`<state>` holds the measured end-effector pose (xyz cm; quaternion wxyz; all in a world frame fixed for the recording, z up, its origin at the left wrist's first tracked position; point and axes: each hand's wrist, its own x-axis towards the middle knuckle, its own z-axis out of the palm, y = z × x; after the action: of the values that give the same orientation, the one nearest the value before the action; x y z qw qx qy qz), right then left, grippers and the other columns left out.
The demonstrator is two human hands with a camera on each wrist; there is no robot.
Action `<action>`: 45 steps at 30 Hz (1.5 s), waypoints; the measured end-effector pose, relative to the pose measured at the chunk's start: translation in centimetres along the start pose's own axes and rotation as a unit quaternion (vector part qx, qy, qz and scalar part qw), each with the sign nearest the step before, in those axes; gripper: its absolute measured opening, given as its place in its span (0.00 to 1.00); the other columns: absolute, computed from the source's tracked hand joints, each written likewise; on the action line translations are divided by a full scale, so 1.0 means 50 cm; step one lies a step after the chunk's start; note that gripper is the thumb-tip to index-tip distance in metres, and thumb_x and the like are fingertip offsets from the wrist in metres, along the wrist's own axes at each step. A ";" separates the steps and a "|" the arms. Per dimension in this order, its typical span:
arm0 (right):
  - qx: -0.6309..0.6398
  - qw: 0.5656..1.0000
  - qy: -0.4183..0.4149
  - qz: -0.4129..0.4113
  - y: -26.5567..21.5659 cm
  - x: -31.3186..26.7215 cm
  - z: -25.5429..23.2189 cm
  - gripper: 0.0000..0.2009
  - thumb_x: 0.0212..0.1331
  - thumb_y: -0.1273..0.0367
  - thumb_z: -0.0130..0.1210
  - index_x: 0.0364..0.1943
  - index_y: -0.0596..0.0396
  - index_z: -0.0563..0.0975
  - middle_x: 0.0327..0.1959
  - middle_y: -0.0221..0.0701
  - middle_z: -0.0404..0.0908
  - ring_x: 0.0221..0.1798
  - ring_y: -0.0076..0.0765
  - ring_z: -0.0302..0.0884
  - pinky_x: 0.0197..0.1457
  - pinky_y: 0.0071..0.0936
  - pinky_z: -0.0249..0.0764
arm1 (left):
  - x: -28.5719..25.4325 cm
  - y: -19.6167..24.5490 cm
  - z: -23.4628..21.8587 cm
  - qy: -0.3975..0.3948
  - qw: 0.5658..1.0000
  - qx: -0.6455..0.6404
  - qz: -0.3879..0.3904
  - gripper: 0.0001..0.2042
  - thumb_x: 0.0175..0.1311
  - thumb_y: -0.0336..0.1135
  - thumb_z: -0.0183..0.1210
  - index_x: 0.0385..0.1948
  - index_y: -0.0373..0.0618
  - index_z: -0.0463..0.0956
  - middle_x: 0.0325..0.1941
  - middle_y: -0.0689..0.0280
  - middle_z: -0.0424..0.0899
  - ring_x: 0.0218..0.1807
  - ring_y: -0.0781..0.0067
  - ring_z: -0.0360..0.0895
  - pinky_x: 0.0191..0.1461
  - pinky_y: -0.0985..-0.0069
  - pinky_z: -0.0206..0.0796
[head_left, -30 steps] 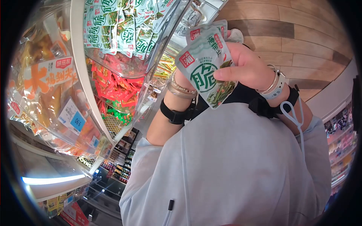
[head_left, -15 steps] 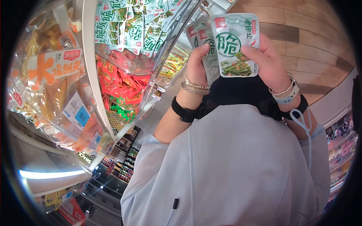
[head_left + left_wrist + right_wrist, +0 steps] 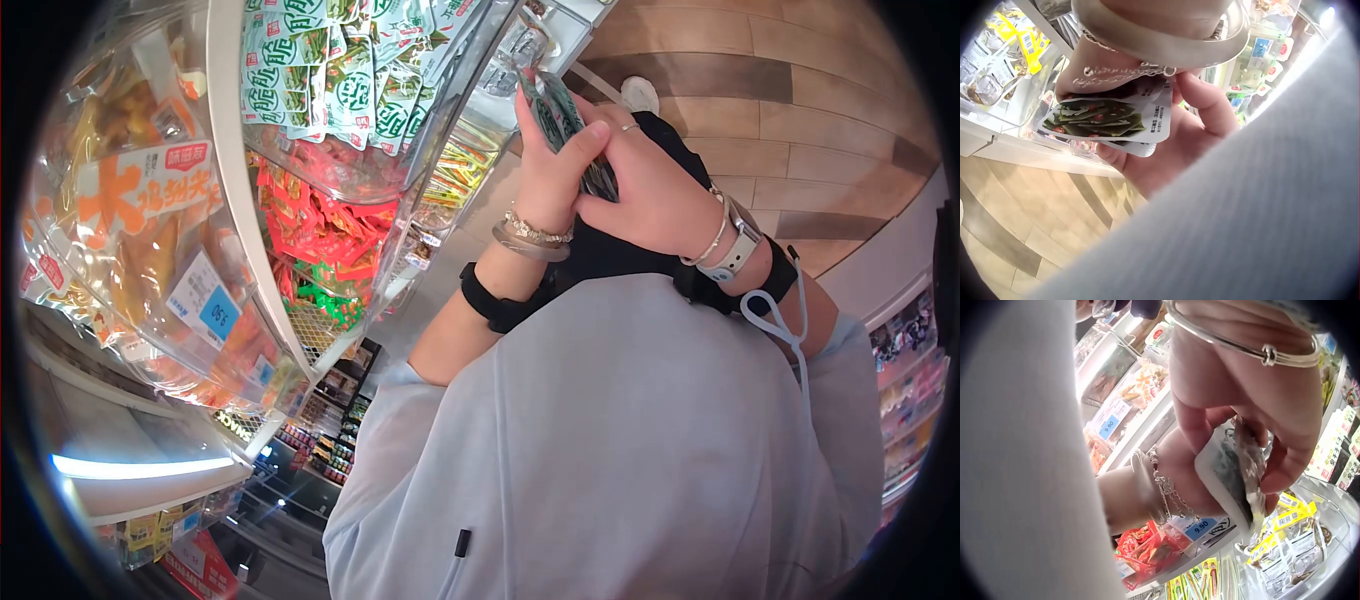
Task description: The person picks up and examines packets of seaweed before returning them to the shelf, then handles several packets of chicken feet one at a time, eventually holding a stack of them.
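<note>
In the head view a stack of snack packets (image 3: 563, 122) is seen nearly edge-on between the two hands. The left hand (image 3: 552, 170) grips it from the left, thumb across the near side. The right hand (image 3: 655, 185) holds the stack's right side, fingers curled round it. The left wrist view shows a packet (image 3: 1100, 119) with green vegetable strips and red bits printed on it, another packet overlapping below. In the right wrist view the right hand (image 3: 1247, 394) pinches the packets (image 3: 1225, 469), with the left wrist behind them.
Clear bins at the left hold green-and-white packets (image 3: 350, 85), red packets (image 3: 330, 225) and a large orange-labelled bag (image 3: 145, 195). A price tag (image 3: 205, 300) hangs on one bin. Wooden floor (image 3: 830, 120) lies beyond the hands, more shelves (image 3: 905, 370) at the right.
Half a second ago the packets were fanned apart, fronts showing, one in the right hand. Now the hands are closer together and the packets are stacked and turned edge-on.
</note>
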<state>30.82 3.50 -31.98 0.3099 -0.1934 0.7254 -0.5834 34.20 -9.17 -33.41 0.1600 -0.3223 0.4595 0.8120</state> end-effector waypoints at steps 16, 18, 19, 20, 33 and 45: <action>0.165 0.968 0.186 0.037 0.051 -0.056 0.022 0.20 0.48 0.75 0.51 0.49 0.60 0.66 0.40 0.39 0.74 0.43 0.36 0.73 0.46 0.28 0.68 | -0.012 0.002 0.031 -0.136 0.983 0.056 0.106 0.39 0.53 0.32 0.57 0.61 0.37 0.38 0.57 0.57 0.61 0.57 0.68 0.61 0.59 0.72 0.54; 0.280 0.948 0.137 0.068 0.048 -0.066 0.009 0.20 0.49 0.75 0.51 0.50 0.60 0.66 0.41 0.36 0.74 0.43 0.30 0.72 0.46 0.27 0.68 | -0.023 0.017 0.025 -0.120 0.989 0.031 0.083 0.29 0.52 0.30 0.58 0.55 0.37 0.53 0.50 0.61 0.69 0.51 0.71 0.67 0.55 0.73 0.59; 0.321 0.937 0.121 0.062 0.048 -0.069 0.013 0.19 0.49 0.75 0.51 0.49 0.60 0.66 0.42 0.34 0.74 0.42 0.27 0.71 0.47 0.27 0.68 | -0.025 0.023 0.007 -0.131 0.989 0.060 0.024 0.26 0.52 0.29 0.58 0.53 0.37 0.57 0.47 0.62 0.71 0.49 0.72 0.69 0.53 0.74 0.61; 0.322 0.937 0.127 0.057 0.041 -0.071 0.019 0.19 0.49 0.75 0.51 0.49 0.60 0.66 0.42 0.34 0.74 0.42 0.27 0.71 0.47 0.27 0.68 | -0.027 0.029 -0.002 -0.140 0.985 0.091 -0.035 0.23 0.51 0.28 0.59 0.50 0.37 0.62 0.45 0.63 0.74 0.47 0.74 0.71 0.52 0.74 0.62; 0.154 0.973 0.145 0.093 0.041 -0.080 0.072 0.22 0.51 0.70 0.54 0.53 0.51 0.66 0.27 0.27 0.70 0.23 0.19 0.66 0.27 0.18 0.65 | -0.023 0.235 -0.113 0.059 0.852 0.447 0.267 0.13 0.50 0.25 0.60 0.38 0.37 0.71 0.32 0.66 0.79 0.31 0.81 0.75 0.33 0.83 0.68; 0.175 0.969 0.119 0.127 0.072 -0.105 0.096 0.09 0.53 0.71 0.50 0.39 0.57 0.72 0.19 0.22 0.67 0.22 0.16 0.64 0.27 0.17 0.63 | 0.126 0.234 -0.182 -0.067 0.798 0.588 0.112 0.15 0.53 0.37 0.57 0.39 0.38 0.70 0.27 0.62 0.76 0.25 0.68 0.72 0.32 0.75 0.65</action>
<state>38.19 4.27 -34.88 0.3214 0.0282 0.6625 -0.6761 26.46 -23.30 -33.50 0.2567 -0.0570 0.8699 0.4174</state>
